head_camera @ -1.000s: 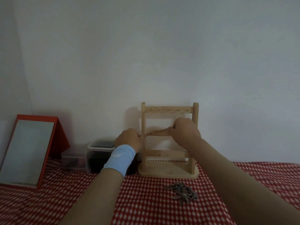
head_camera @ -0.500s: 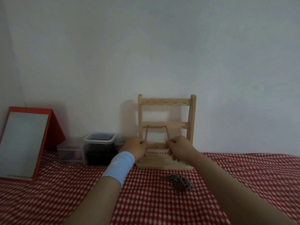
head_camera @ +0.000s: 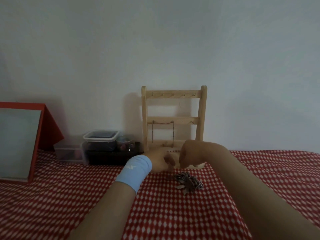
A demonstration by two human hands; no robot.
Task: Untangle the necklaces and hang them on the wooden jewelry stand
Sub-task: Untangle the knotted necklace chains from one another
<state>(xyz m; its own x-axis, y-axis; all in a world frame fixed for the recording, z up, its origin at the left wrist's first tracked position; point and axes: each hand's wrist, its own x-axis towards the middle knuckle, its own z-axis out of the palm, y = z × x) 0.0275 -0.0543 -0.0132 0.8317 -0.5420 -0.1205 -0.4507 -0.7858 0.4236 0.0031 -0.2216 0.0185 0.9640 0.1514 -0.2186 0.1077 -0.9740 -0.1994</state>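
Head view, right hand [head_camera: 190, 155] fronting stand [head_camera: 173, 94], containers [head_camera: 101, 141], mirror [head_camera: 17, 142] leftward

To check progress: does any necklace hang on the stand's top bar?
No, the only hung chain hangs from the middle bar of the stand.

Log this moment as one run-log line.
done: necklace on stand middle rail | pending: tangled pile on tablecloth | left hand, right hand: curled, near stand base, hold unclear
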